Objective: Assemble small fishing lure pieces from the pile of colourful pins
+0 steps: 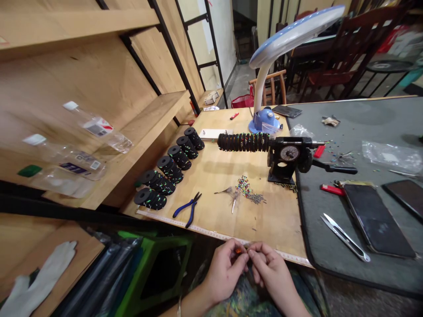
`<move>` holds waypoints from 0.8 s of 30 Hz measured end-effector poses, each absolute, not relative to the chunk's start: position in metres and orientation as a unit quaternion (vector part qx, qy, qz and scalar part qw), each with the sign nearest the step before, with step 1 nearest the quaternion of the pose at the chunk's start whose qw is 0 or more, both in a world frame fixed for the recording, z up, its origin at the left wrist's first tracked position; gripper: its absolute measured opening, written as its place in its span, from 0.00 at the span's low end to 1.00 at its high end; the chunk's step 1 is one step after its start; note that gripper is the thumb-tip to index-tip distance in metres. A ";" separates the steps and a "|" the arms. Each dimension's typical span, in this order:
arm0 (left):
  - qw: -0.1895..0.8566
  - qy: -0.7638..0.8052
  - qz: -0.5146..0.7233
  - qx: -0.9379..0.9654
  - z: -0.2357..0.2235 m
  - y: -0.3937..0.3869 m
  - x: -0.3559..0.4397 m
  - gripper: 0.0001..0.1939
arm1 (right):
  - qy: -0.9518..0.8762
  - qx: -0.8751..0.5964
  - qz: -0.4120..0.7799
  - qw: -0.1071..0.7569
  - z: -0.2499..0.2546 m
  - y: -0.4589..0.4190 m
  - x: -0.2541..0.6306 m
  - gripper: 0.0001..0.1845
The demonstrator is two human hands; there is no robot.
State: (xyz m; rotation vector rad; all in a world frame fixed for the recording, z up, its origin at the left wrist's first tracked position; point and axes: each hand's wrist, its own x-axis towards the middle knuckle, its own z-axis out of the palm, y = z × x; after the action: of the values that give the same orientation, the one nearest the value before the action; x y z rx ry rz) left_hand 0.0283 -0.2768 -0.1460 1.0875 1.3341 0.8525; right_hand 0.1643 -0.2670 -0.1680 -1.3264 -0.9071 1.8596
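Note:
My left hand [228, 266] and my right hand [269, 269] meet at the table's near edge, both closed in a pinch with fingertips almost touching. A small orange spot shows between the left fingers; what either hand holds is too small to make out. Beyond them lie a heap of small coloured beads [243, 185], a pile of small metal pieces [256, 198] and some thin wispy strands [235, 199]. Blue-handled pliers [189, 210] rest to the left, jaws pointing away. A black hand-cranked machine [284, 158] carries a row of black discs [243, 142] on its shaft.
Several black spools [170, 167] wound with coloured bits line the left side. A blue-and-white lamp [264, 119] stands at the back. On the grey mat [317, 207] are thread snips [345, 237], a phone [380, 220] and a red lighter [332, 189]. A measuring tape [205, 232] borders the front edge.

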 end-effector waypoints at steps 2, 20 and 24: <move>0.568 0.574 0.362 0.467 -0.145 -0.277 0.028 0.09 | -0.344 -0.509 0.716 0.332 -0.169 -0.267 0.165 0.30; 0.590 0.571 0.335 0.463 -0.145 -0.276 0.034 0.07 | -0.294 -0.512 0.714 0.377 -0.171 -0.265 0.164 0.25; 0.588 0.568 0.326 0.474 -0.145 -0.276 0.034 0.07 | -0.254 -0.499 0.723 0.405 -0.177 -0.265 0.167 0.27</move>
State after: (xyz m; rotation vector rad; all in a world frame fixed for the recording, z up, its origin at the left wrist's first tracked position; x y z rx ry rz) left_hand 0.0340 -0.2755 -0.1453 1.1035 1.3241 0.7589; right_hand 0.1671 -0.2655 -0.1770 -1.2597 -0.6414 1.8239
